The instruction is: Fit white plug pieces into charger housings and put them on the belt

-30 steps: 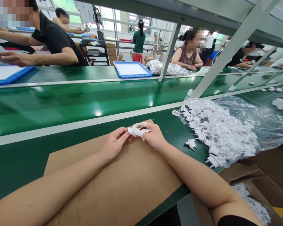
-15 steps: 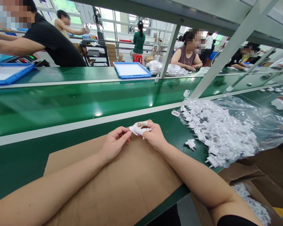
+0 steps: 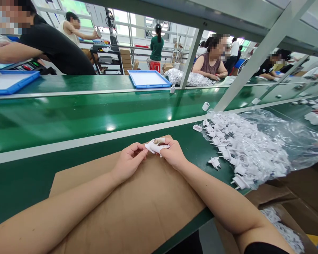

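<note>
Above the cardboard sheet [image 3: 137,197], my two hands meet around a small white plastic plug piece [image 3: 149,146]. My left hand [image 3: 129,160] is closed, its thumb and index finger pinching the left end of the piece. From the other side, my right hand [image 3: 175,155] grips it between thumb and fingers, which wear white coverings. These coverings hide much of the piece, so its pins cannot be made out. To the right, a loose two-pin white plug piece [image 3: 215,162] lies on the green table, beside a heap of similar plug pieces [image 3: 250,144] on clear plastic.
Beyond the table edge runs a green conveyor belt [image 3: 69,116] carrying a few white pieces [image 3: 206,106]. A slanted metal post [image 3: 243,67] rises behind the heap. Blue-rimmed trays [image 3: 151,85] and co-workers are across the belt. At lower right, a cardboard box [image 3: 294,211] holds more white pieces.
White pieces on the belt have shifted slightly left. The co-worker at far left has moved an arm. My hands stay almost in place, with the plug piece tilted slightly differently.
</note>
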Available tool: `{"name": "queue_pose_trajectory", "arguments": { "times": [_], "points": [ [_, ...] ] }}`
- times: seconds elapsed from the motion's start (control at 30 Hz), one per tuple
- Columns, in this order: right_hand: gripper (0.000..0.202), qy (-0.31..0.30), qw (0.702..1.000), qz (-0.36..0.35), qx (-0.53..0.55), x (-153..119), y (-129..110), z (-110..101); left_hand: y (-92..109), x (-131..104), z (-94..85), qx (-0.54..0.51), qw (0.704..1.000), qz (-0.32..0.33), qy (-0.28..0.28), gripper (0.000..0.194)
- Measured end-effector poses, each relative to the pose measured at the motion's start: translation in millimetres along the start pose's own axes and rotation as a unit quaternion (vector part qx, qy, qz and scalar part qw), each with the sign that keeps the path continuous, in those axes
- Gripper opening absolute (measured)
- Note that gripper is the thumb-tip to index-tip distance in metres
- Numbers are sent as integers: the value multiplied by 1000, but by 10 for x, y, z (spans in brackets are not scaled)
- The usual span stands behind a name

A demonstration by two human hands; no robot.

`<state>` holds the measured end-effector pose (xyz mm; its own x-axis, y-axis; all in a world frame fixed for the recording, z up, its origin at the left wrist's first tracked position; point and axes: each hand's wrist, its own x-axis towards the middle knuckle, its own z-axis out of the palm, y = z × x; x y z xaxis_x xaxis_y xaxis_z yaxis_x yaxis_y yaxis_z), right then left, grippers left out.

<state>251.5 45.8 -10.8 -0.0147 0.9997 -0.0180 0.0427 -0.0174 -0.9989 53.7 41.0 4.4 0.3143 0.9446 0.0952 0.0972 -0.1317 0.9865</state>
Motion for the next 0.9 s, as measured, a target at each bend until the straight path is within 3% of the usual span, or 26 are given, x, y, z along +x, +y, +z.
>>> {"name": "queue_pose_trajectory", "arguments": {
  "times": [0.3, 0.63, 0.77, 0.9],
  "points": [
    [35, 5, 1000, 11, 5, -1, -24, 24, 54, -2, 22, 32, 999, 11, 20, 23],
    [34, 26, 999, -24, -11, -86, -134, 56, 36, -4, 46, 61, 997, 37, 35, 21],
    [29, 47, 998, -36, 12, -109, -220, 52, 24, 8, 47, 63, 997, -8, 49, 19],
    [28, 118, 989, -36, 82, -63, -347, -50, -7, 49, 10, 61, 992, -74, 85, 22]
  ]
}}
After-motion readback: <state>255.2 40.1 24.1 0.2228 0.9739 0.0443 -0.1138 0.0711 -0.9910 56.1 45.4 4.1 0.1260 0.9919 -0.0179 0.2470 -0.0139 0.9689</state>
